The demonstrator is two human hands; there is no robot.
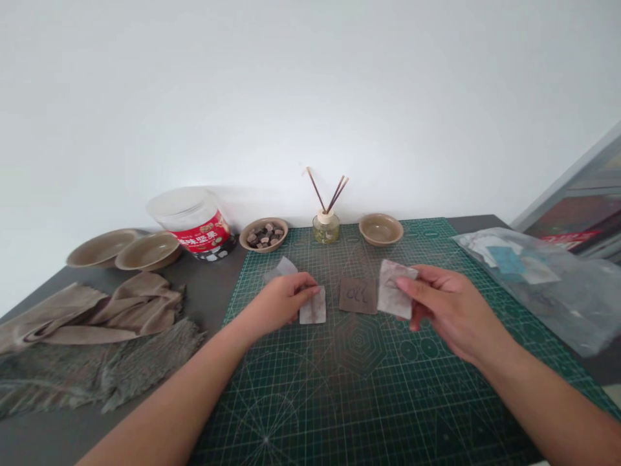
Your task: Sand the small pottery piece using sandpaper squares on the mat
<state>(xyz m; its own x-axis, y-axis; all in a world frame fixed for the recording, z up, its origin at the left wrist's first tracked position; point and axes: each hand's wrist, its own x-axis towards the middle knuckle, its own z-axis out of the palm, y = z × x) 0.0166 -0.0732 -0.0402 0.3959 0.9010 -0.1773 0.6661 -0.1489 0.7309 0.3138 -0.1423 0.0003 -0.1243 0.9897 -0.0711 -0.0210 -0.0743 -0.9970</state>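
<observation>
My right hand: thumb-finger pinch on pale patch; my left hand: pinch on striped card; keep grip light, edges flat

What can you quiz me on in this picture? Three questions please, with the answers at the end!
1. True or false: the right hand holds a pale square.
2. What stands between the bowl of small chunks and the bowl to its right? A: a lidded jar. B: a bottle with sticks. C: a cloth.
3. Fill in the colour: a brown square with writing lies on a ____ mat.

Key: 1 true; 2 B; 3 green.
</observation>
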